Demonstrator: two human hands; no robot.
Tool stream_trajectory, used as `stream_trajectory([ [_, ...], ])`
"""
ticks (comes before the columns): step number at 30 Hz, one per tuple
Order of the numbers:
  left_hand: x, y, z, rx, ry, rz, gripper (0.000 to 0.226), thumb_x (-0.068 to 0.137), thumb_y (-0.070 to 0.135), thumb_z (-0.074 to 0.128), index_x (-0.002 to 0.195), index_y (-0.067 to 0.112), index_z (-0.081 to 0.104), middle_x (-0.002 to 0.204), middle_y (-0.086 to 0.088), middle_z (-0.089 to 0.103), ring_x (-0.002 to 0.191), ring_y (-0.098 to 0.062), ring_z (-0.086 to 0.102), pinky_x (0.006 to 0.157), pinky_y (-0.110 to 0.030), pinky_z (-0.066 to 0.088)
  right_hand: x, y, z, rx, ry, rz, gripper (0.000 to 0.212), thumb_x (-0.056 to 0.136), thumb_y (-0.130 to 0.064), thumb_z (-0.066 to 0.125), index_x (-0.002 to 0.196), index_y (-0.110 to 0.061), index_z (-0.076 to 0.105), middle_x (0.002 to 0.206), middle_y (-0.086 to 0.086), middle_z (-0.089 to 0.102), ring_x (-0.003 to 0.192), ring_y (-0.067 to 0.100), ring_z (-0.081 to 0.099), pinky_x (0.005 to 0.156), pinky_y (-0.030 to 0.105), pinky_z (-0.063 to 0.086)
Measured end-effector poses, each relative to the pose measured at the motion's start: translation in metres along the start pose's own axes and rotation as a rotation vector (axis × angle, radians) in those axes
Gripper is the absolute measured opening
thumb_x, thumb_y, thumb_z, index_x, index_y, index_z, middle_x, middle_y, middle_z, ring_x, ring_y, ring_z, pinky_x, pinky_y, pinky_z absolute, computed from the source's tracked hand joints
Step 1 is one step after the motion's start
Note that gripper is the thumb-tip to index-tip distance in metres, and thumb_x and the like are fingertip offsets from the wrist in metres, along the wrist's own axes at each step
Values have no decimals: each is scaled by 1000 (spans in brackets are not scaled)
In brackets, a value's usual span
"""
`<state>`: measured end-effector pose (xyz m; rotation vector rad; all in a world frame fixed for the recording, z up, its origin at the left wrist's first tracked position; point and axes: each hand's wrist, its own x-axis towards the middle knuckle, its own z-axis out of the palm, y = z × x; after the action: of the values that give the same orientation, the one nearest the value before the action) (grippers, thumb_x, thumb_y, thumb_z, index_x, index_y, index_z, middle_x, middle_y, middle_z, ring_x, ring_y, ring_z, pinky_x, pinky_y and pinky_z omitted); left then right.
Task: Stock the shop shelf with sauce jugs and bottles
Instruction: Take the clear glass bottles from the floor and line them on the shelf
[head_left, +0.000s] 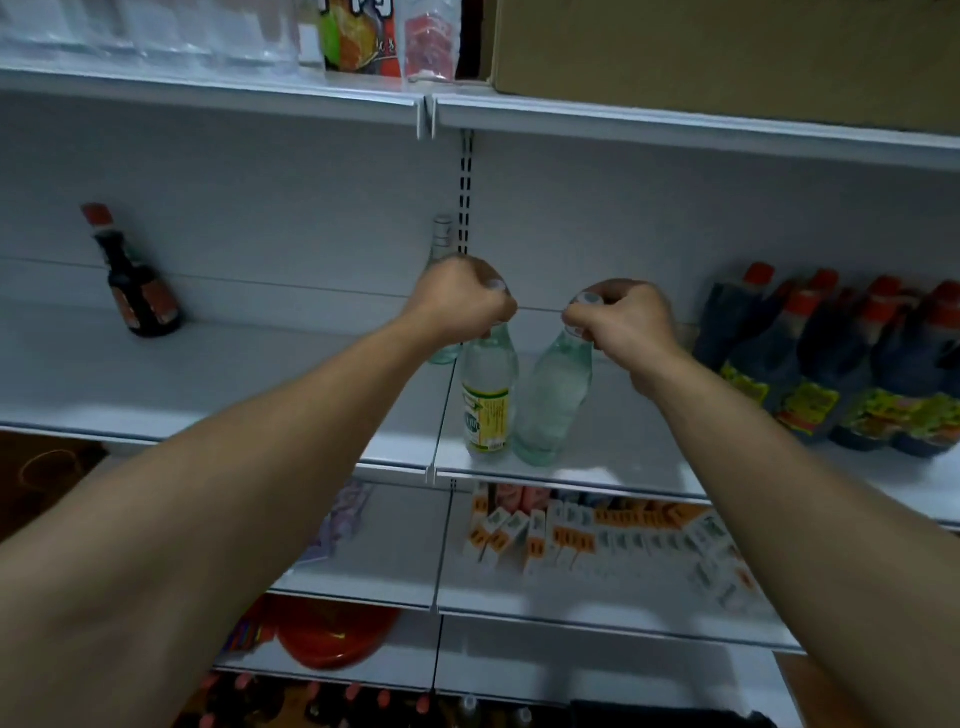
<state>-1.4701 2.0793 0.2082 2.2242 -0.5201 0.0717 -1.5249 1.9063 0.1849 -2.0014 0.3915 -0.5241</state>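
Two clear glass bottles stand side by side near the front of the white middle shelf (623, 447). My left hand (460, 301) grips the neck of the left bottle (488, 395), which shows a yellow-green label. My right hand (621, 317) grips the capped neck of the right bottle (553, 400), which leans slightly left. A third clear bottle (441, 244) stands behind my left hand, mostly hidden. Several dark sauce jugs (852, 364) with red caps stand at the shelf's right end. One dark sauce bottle (137, 286) with a red cap stands far left by the back wall.
A cardboard box (727, 47) and snack packets (358, 36) sit on the shelf above. The shelf below holds small white and orange boxes (571, 535). Lower down lie a red plate (337, 634) and several red-capped bottles (332, 701).
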Motion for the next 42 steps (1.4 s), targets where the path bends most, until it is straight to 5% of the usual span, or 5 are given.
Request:
stream_trajectory([
  [11,60,-14,51,-47,34,-36,15,79,18,61,94,18,61,87,4,62,80,-13,58,64,-21,44,52,49,13,-136,-277,-37,29,83,-34,64,109,-25,54,101,-3,64,94,21,62,77,32,47],
  [15,56,-35,70,-33,-23,-45,28,81,32,68,105,25,55,101,6,62,93,-16,61,81,-29,49,61,55,14,-212,-268,-57,37,86,-38,62,119,-25,52,118,-1,62,107,24,59,85,32,47],
  [25,53,-71,68,-94,-98,-34,55,79,42,74,128,33,51,112,16,57,104,-7,53,85,-22,39,64,63,24,-134,-210,8,33,82,-38,69,111,-35,54,119,-6,64,103,20,62,92,37,50],
  [37,92,-100,63,95,115,39,78,72,54,75,138,25,46,132,-3,49,119,-23,48,96,-38,45,91,64,49,-127,-209,32,44,87,-39,65,127,-27,52,121,-2,64,111,21,60,95,36,47],
  [42,106,-109,60,88,295,-119,120,55,59,82,147,12,22,152,-13,25,138,-33,29,107,-47,34,110,62,62,-126,-198,36,46,88,-37,64,130,-26,49,124,0,62,114,23,58,97,38,46],
])
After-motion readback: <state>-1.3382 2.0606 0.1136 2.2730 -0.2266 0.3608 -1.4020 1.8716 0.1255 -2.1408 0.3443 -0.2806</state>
